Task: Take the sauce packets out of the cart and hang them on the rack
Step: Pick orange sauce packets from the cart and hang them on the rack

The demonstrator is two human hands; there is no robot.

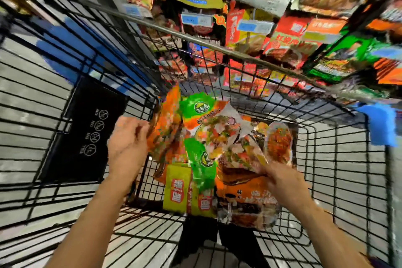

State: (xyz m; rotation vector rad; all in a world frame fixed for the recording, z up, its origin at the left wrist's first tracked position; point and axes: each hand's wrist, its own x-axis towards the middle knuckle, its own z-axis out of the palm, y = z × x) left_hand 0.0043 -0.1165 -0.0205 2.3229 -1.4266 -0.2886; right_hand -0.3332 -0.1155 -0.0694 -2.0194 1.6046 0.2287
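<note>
Head view: packets point(217, 159) lie heaped at the cart point(326, 159) bottom, rack point(282, 28) full just beyond the rim. Left hand point(126, 143) half-curled on an orange packet point(163, 128), apparently to peel it off; right hand point(282, 183) pinches the top packet's point(235, 148) edge, likely to lift it; blur hides exact grip

Whole frame motion-blurred; print on sauce packets point(219, 159) in cart point(326, 180) mostly unreadable. Rack packets point(282, 35) cut off at top & right edges, price tags point(196, 20) illegible. Right hand point(287, 183) fingers smeared, grip unclear. Both forearms cut by bottom edge.
</note>
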